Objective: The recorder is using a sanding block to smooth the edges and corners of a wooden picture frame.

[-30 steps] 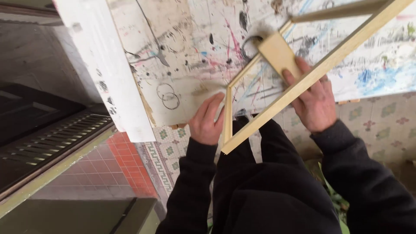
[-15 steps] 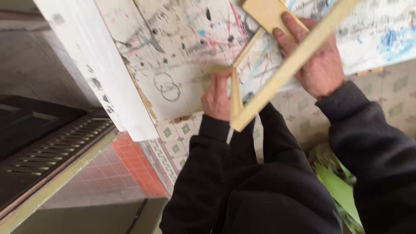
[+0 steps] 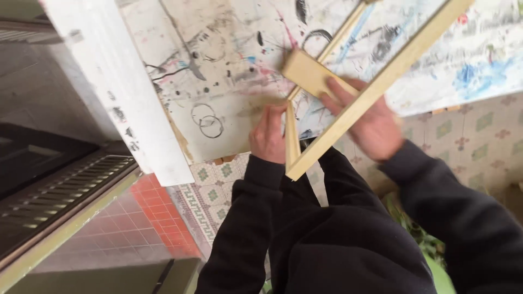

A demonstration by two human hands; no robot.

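A pale wooden frame of thin bars lies slanted over a paint-stained work table. My left hand grips the frame's near corner, where a short bar meets the long one. My right hand sits behind the long bar and holds a flat rectangular wooden block against an inner bar. Both arms wear dark sleeves.
The white table edge runs down the left side. A patterned tile floor shows under the table, with red tiles to the left and a metal grille beside them. Something green lies by my right leg.
The view swung, so frame and hands shifted in the picture. My right hand with the block slid down along the inner bar toward the near corner. My left hand kept its grip.
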